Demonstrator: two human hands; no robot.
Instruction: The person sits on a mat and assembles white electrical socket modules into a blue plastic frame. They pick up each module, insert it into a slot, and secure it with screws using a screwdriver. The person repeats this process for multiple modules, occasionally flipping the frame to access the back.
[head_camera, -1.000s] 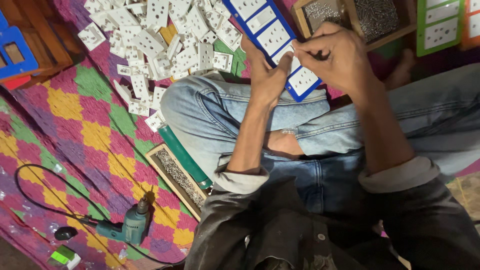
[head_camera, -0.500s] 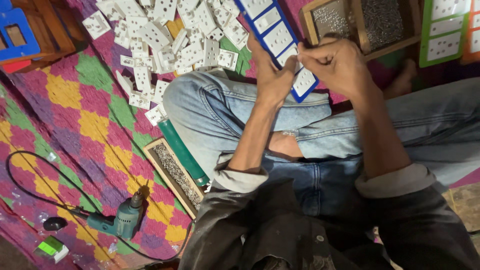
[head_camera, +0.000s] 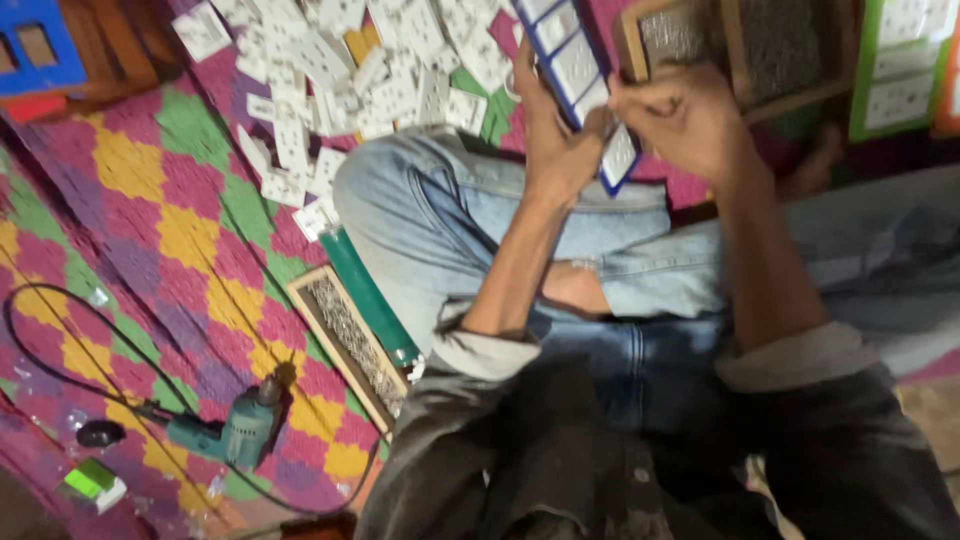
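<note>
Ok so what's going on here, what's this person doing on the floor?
A person in jeans sits cross-legged on a colourful patterned mat, holding a long blue-framed board set with white switch plates over the lap. The left hand grips it from below while the right hand presses at its lower end. A heap of loose white switch plates lies ahead, and a teal corded power drill rests on the mat to the left.

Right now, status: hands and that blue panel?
Left hand and right hand both gripping blue switch panel over the lap. Loose white switch plates piled just beyond.
</note>
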